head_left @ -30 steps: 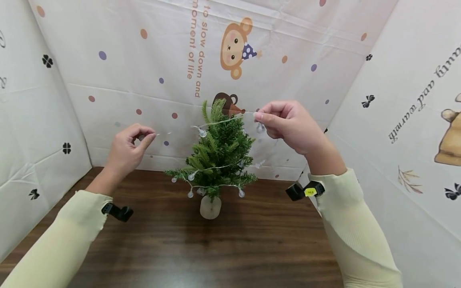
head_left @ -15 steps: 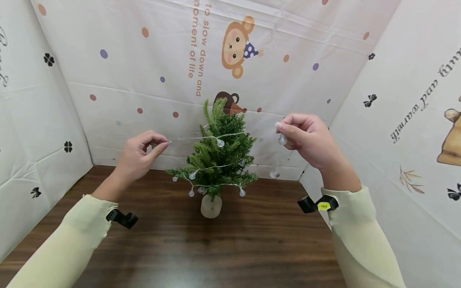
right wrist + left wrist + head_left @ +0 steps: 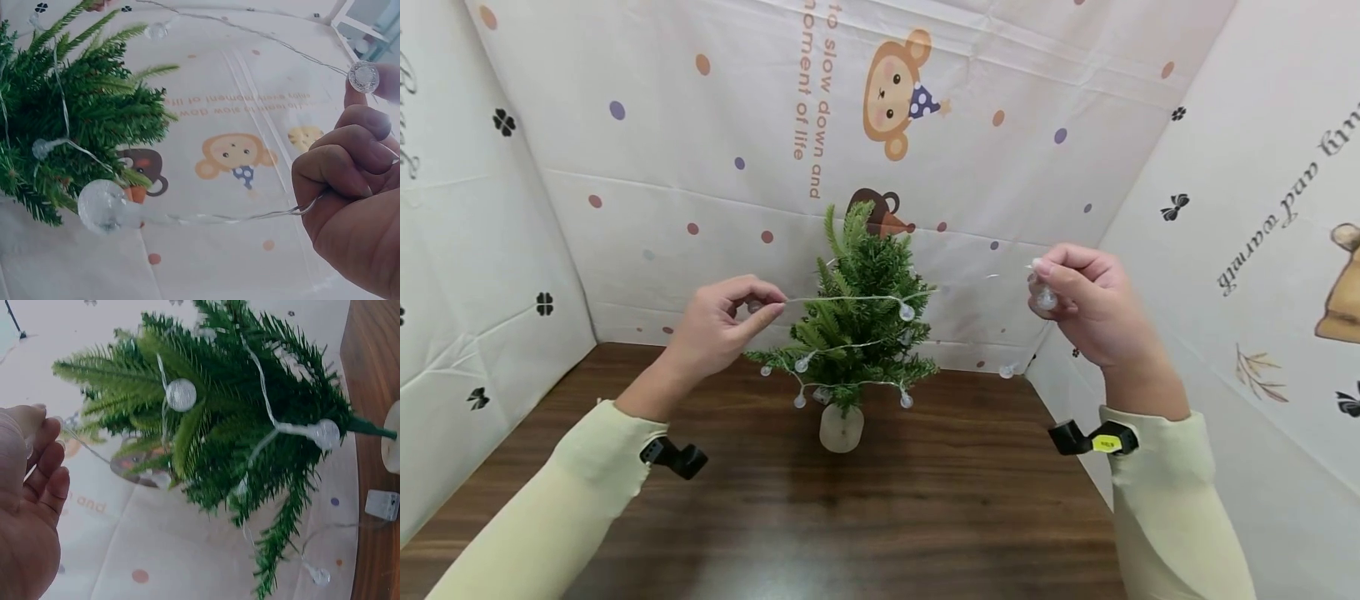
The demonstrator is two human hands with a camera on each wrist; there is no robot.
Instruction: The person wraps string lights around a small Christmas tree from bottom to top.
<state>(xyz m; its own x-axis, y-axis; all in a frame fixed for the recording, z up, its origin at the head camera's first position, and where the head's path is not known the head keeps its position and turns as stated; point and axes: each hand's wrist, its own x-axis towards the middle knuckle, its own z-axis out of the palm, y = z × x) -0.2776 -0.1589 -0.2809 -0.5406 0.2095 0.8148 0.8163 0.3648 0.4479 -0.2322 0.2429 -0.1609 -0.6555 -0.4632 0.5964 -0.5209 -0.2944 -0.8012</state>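
Note:
A small green artificial Christmas tree stands upright on a pale round base. Thin clear wire with round clear bulbs loops around its lower branches. My left hand pinches the string lights between thumb and forefinger, left of the tree. From there the wire crosses in front of the upper branches, carrying a bulb. Out to the right, my right hand pinches the same string lights, a bulb at its fingertips in the right wrist view. Another bulb dangles on wire running into the curled fingers.
The tree stands on a dark wooden table. Printed white cloth forms walls behind and at both sides. In the left wrist view, a small white box with a wire lies on the table beside the tree base.
Both hands have moved right and somewhat down, the right one farther out. The wire between them has slid right across the front of the tree, its bulb shifting from the left side to the right.

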